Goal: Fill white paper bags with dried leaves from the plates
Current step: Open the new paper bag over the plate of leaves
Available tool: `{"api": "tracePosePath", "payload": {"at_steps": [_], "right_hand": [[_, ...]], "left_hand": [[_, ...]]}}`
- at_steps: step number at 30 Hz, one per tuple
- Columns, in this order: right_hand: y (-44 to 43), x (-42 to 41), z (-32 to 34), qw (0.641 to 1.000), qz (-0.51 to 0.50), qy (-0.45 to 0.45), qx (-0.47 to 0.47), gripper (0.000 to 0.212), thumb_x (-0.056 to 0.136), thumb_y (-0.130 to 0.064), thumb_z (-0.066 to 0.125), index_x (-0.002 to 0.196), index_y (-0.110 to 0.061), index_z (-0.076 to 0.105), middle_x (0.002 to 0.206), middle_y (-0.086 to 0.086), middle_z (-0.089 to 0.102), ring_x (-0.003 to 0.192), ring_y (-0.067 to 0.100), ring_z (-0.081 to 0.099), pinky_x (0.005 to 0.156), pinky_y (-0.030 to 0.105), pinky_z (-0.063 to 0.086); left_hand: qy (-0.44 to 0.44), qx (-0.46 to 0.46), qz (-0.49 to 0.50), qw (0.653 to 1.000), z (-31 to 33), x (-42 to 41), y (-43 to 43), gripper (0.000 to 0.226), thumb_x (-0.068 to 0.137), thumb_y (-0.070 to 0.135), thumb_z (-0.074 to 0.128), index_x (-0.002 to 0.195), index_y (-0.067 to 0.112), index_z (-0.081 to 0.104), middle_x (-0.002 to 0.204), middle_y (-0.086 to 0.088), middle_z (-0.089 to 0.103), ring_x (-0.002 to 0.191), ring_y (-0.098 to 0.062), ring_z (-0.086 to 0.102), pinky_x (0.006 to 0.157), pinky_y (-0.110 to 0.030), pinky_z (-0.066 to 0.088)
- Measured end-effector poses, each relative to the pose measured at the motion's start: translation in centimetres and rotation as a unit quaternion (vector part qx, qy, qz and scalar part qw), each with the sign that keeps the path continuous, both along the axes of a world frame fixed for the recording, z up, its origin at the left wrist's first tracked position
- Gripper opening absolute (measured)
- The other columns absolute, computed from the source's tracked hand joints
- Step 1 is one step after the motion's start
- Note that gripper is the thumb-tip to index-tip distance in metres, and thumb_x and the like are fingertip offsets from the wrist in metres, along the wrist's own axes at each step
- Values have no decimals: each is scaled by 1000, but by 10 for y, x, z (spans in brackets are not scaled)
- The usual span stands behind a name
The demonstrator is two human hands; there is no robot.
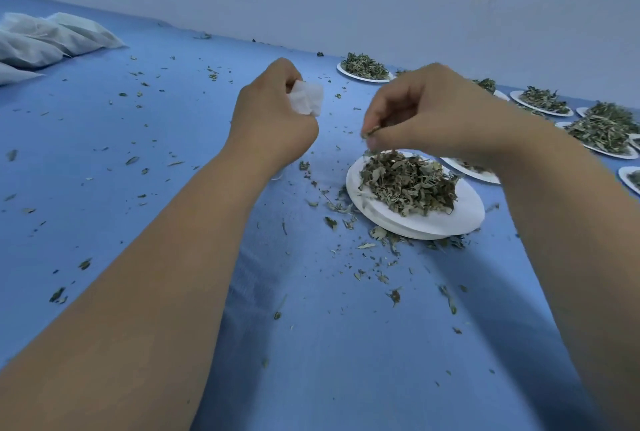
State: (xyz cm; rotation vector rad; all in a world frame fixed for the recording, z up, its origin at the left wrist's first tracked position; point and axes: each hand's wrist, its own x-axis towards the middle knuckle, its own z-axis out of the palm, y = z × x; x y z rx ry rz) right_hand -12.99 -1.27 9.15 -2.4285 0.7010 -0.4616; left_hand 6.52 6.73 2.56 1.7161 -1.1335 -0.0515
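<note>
A small white paper bag is being gripped in the curled fingers of the left hand, raised above the blue table cover. A few dried leaves are being pinched between the fingertips of the right hand, just above the leaf pile on the nearest white plate. More loaded plates are being kept along the wall, and filled bags are lying far left.

Open blue cloth left and front; plates crowd right; white bags far left.
</note>
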Motion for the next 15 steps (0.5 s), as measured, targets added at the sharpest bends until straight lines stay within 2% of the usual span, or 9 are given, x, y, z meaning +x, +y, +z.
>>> {"api": "tracePosePath", "payload": {"at_steps": [2,4,5,7,10,13,15], "right_hand": [[-8,-14,0,998,-47,20,-45,10,83,-16,79,82,-25,78,78,-9,77,81,15,75,76,30,62],[-11,-23,-4,989,-61,93,-96,11,89,-21,73,90,-31,78,80,-16,74,77,-5,69,61,6,50],[-10,-26,-7,983,-64,118,-123,13,92,-23,70,97,-34,77,87,-22,71,77,-18,62,62,0,43],[-6,-27,-15,979,-85,88,-166,17,96,-26,64,105,-36,75,101,-23,65,78,-27,50,74,2,37],[8,-21,-25,969,-109,-77,-208,19,95,-21,61,103,-32,76,99,-20,68,86,-25,51,79,-2,35],[21,-13,-34,967,-73,-119,-212,19,91,-22,66,104,-30,76,95,-26,66,99,-8,59,85,3,38],[27,-8,-38,968,-53,-110,-222,21,89,-22,68,108,-27,76,84,-30,60,88,3,61,82,12,43]], "left_hand": [[-5,11,-29,1000,-2,-7,-2,29,72,5,51,93,24,47,89,5,60,71,-18,49,53,-27,36],[-31,35,-43,998,-5,-15,-5,33,72,6,52,97,26,46,88,5,58,69,-17,48,53,-28,37],[-43,48,-49,997,-7,-19,-5,35,73,7,53,100,29,46,88,7,56,68,-14,49,52,-28,37],[-59,59,-63,994,-9,-25,-6,40,75,10,54,105,35,47,92,12,54,72,-10,53,53,-29,40],[-80,51,-75,993,-12,-30,-7,47,73,12,54,109,42,48,98,9,58,79,-17,57,62,-33,48],[-91,40,-74,992,-12,-31,-7,42,76,15,57,109,41,53,99,5,63,84,-21,59,66,-32,51],[-93,39,-80,992,-12,-32,-8,38,78,15,58,107,39,55,95,7,64,83,-19,59,65,-29,50]]}}
